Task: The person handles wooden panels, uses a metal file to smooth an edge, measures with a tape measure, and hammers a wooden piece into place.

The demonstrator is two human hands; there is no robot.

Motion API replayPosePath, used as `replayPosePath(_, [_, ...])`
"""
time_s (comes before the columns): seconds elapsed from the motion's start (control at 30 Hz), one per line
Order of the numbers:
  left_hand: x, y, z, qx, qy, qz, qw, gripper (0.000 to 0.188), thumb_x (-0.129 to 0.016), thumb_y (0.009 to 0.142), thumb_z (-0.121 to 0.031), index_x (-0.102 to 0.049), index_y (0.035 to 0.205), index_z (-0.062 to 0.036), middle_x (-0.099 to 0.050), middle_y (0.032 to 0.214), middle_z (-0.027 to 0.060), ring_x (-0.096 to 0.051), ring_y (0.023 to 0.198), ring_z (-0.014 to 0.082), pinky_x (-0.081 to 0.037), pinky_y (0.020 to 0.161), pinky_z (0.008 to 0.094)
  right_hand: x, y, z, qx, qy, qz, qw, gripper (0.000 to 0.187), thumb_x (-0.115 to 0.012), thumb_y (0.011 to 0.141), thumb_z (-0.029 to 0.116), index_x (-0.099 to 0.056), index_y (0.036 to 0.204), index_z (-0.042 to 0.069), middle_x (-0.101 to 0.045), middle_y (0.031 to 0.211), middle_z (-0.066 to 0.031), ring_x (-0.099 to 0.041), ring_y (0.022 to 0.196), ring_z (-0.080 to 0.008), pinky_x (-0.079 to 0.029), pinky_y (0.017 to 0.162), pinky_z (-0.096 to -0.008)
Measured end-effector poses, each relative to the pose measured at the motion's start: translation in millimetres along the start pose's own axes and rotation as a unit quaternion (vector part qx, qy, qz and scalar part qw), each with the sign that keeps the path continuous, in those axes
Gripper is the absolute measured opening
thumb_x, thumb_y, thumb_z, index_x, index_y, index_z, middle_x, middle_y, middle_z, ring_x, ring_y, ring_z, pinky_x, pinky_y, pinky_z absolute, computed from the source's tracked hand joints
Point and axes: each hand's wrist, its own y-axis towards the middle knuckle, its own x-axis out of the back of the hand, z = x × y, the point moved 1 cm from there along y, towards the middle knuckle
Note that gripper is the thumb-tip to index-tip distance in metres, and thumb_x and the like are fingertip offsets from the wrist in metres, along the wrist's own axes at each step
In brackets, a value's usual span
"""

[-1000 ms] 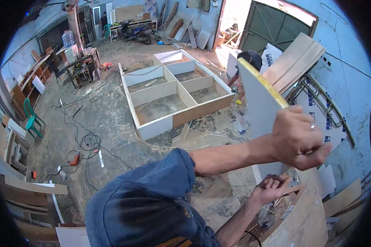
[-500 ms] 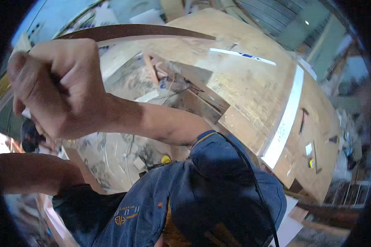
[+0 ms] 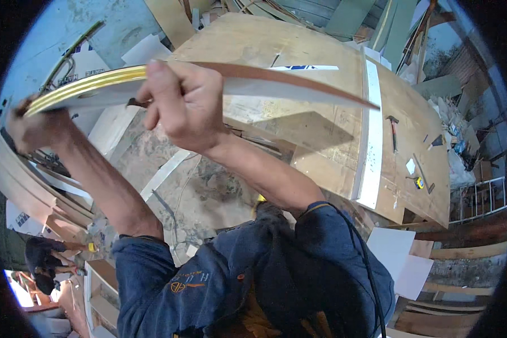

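Note:
A long curved board [image 3: 298, 90] spans the upper left in front of me, brown along its top edge and whitish below. Yellow and pale stripes run along its edge toward the left end. My left hand [image 3: 39, 127] is closed on that end, its fingers partly hidden and smeared. Farther along, my right hand [image 3: 186, 104] grips the same board with bent fingers, its thumb lying over the striped edge. The board is held up off the floor, its tapering far end reaching over the worktable [image 3: 315, 152].
On the table lie a white strip [image 3: 372, 141], a hammer [image 3: 394, 132] and a yellow tape measure [image 3: 419, 183]. Curved panels [image 3: 34, 180] stand at the left. A bent-over person [image 3: 39, 256] is at lower left. A metal rack [image 3: 479, 200] stands at right.
The board has come lower and to the right, with more of its striped end showing. My right hand has moved right, and my left hand has come into view on the board's end.

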Motion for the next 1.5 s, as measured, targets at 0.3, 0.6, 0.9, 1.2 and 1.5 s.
replayPosePath(0.3, [-117, -105, -37, 0.370, -0.384, -0.057, 0.844, 0.025, -0.041, 0.092, -0.010, -0.049, 0.071, -0.0008, -0.051, 0.058, 0.0103, -0.055, 0.047, 0.0192, -0.050, 0.043, 0.0278, 89, 15, -60, -0.155, -0.069, 0.044, 0.985, 0.032, -0.050, 0.103, 0.021, -0.064, 0.087, -0.002, -0.058, 0.057, -0.0017, -0.054, 0.050, -0.0063, -0.041, 0.046, -0.0233])
replayPosePath(0.6, [-199, -204, 93, 0.513, -0.392, 0.025, 0.763, 0.036, -0.045, 0.097, -0.027, -0.048, 0.066, -0.0098, -0.050, 0.055, 0.0075, -0.050, 0.044, 0.0193, -0.044, 0.044, 0.0339, 111, 77, -147, -0.361, 0.019, 0.168, 0.917, 0.033, -0.045, 0.104, 0.025, -0.065, 0.110, -0.001, -0.045, 0.063, 0.0052, -0.039, 0.052, -0.0037, -0.032, 0.048, -0.0214])
replayPosePath(0.9, [-280, -341, 155, 0.473, -0.030, 0.324, 0.818, 0.048, -0.055, 0.094, -0.034, -0.065, 0.065, 0.0024, -0.062, 0.058, 0.0100, -0.060, 0.055, 0.0204, -0.047, 0.056, 0.0383, 171, 148, -274, -0.362, -0.294, 0.199, 0.862, 0.033, -0.048, 0.102, 0.026, -0.068, 0.098, 0.000, -0.047, 0.065, 0.0037, -0.043, 0.059, -0.0081, -0.036, 0.055, -0.0265])
replayPosePath(1.2, [-316, -372, 90, 0.266, -0.047, 0.629, 0.728, 0.042, -0.056, 0.090, -0.044, -0.070, 0.087, -0.0046, -0.065, 0.069, 0.0211, -0.069, 0.071, 0.0344, -0.052, 0.065, 0.0445, 207, 156, -325, -0.480, -0.306, 0.096, 0.816, 0.036, -0.052, 0.099, 0.029, -0.067, 0.083, 0.000, -0.051, 0.060, 0.0007, -0.046, 0.056, -0.0091, -0.036, 0.053, -0.0281])
replayPosePath(1.5, [-334, -402, -5, 0.238, -0.084, 0.752, 0.608, 0.041, -0.060, 0.083, -0.041, -0.068, 0.080, -0.0009, -0.067, 0.080, 0.0242, -0.066, 0.080, 0.0396, -0.052, 0.074, 0.0482, 229, 130, -280, -0.535, -0.271, 0.171, 0.782, 0.037, -0.047, 0.103, 0.031, -0.057, 0.079, 0.005, -0.044, 0.059, 0.0032, -0.037, 0.051, -0.0067, -0.031, 0.047, -0.0264])
